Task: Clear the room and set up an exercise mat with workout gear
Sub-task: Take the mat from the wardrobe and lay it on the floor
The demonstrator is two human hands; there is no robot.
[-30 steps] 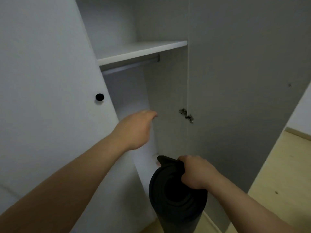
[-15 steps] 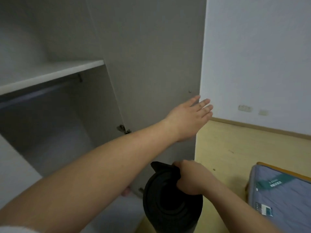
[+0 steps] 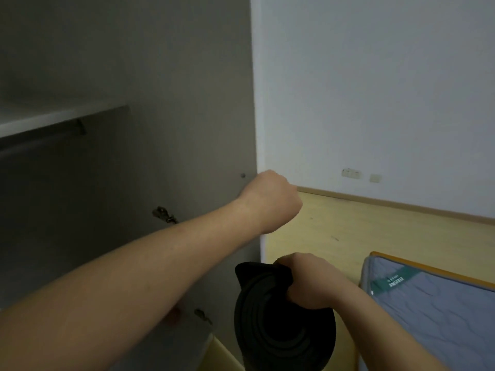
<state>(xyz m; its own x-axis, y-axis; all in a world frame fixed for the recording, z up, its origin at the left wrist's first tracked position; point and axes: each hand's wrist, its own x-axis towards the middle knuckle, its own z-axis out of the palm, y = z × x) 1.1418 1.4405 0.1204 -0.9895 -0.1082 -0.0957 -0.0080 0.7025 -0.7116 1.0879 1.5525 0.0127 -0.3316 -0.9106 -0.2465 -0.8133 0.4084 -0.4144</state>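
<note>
While my right hand (image 3: 305, 283) grips the top rim of the rolled black exercise mat (image 3: 278, 336), which stands upright low in front of me, my left hand (image 3: 272, 202) is curled round the free edge of the grey wardrobe door (image 3: 187, 116), its fingertips hidden behind the panel. A white shelf (image 3: 61, 119) shows inside at the left, and a blue quilted mattress (image 3: 434, 317) lies just right of the mat.

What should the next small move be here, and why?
Probably swing the wardrobe door shut with the left hand, whose fingers curl round the door's free edge. The right hand grips the rolled mat outside the open wardrobe, so nothing seems left to fetch.
</note>
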